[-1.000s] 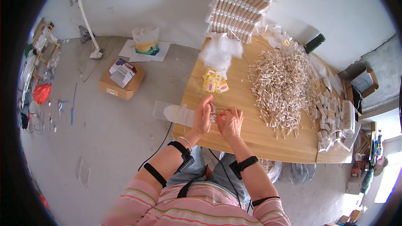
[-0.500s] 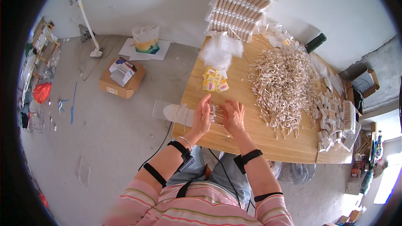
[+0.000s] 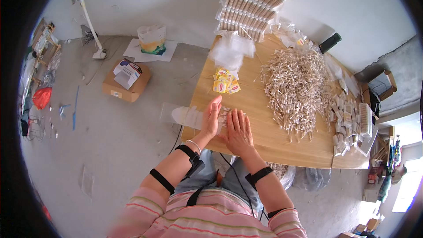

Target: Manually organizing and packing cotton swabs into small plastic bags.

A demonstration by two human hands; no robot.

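My left hand [image 3: 212, 116] stands on edge at the table's left side, fingers straight, its palm against a small bundle of cotton swabs [image 3: 224, 115]. My right hand [image 3: 238, 131] lies flat with fingers stretched out over the right part of that bundle, hiding much of it. Left of my left hand, a clear plastic sleeve with a white rounded piece [image 3: 179, 114] sticks out past the table edge. Yellow-and-white paper cards [image 3: 226, 83] lie in a small pile just beyond my hands.
A big heap of loose cotton swabs [image 3: 297, 90] covers the table's [image 3: 260, 147] right half. Behind are clear bags [image 3: 233, 50] and stacked swab packs [image 3: 253, 6]. Small packs [image 3: 350, 123] pile up at the right, a dark green cylinder [image 3: 330, 42] behind. A cardboard box [image 3: 125, 83] sits on the floor.
My right hand has shifted left and flattened, its fingers now over the swabs instead of at their right end. Less of the bundle shows. My left hand stays nearly in place.
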